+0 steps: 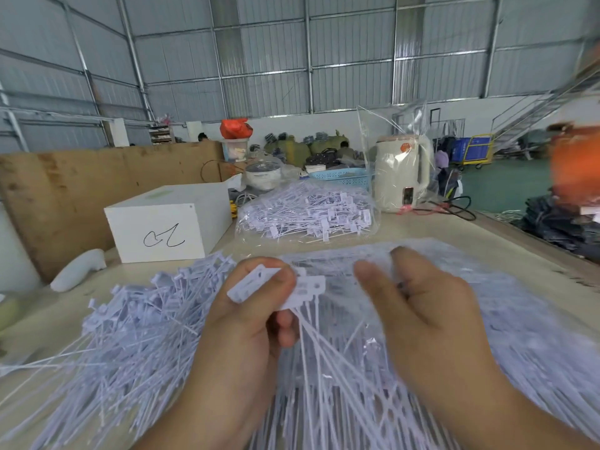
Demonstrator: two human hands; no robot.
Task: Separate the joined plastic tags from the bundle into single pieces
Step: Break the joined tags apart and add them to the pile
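Note:
My left hand [250, 306] pinches a small bunch of joined white plastic tags [279, 289] by their flat heads, thumb on top, with the thin tails hanging down toward me. My right hand [418, 306] hovers just to the right of them with fingers relaxed and spread, holding nothing; it is blurred. A loose heap of white tags [130, 339] lies on the table to the left. Under and right of my hands spreads a wide mass of tags in clear plastic [487, 319].
A clear bag full of tags [308, 216] lies further back on the table. A white box with a black scribble [168, 222] stands at the back left beside a white handle-shaped object [78, 269]. A cream kettle in plastic wrap [401, 173] stands at the back right.

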